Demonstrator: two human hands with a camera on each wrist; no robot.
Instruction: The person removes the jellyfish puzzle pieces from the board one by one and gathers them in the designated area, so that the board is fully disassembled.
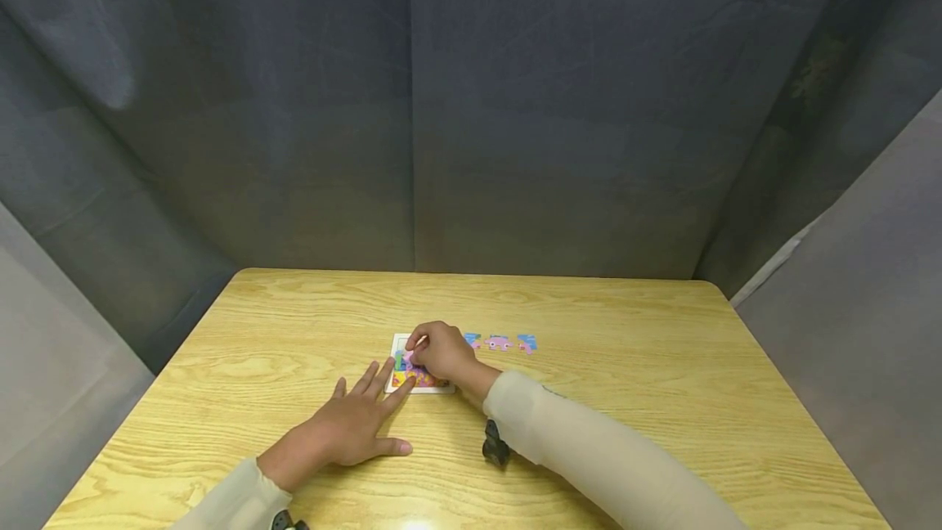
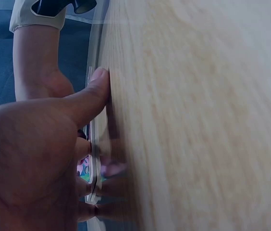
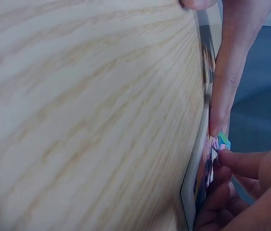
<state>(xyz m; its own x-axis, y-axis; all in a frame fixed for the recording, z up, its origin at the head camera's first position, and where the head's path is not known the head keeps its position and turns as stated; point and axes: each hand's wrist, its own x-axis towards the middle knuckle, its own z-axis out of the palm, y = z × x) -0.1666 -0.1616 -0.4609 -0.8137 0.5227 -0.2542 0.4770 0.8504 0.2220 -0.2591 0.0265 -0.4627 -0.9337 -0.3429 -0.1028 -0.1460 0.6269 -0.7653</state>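
A small picture puzzle board with a white border [image 1: 441, 390] lies on the table, partly filled with colourful pieces. My left hand [image 1: 352, 425] is spread flat, its fingertips resting on the board's left and lower edge, thumb out on the wood. Above the board, my right hand [image 1: 441, 352] pinches a pinkish puzzle piece [image 3: 215, 146] between thumb and index finger; the fingers hide much of it. Just right of that hand lie loose puzzle pieces: a blue and pink one [image 1: 472, 339], a pink one with an eye [image 1: 499, 343] and another blue and pink one [image 1: 527, 343].
The wood-grain table [image 1: 625, 383] extends around the board on every side. A dark grey curtain [image 1: 552, 121] hangs behind its far edge, with paler cloth [image 1: 854, 285] at the right. Black devices [image 1: 495, 444] are strapped at both wrists.
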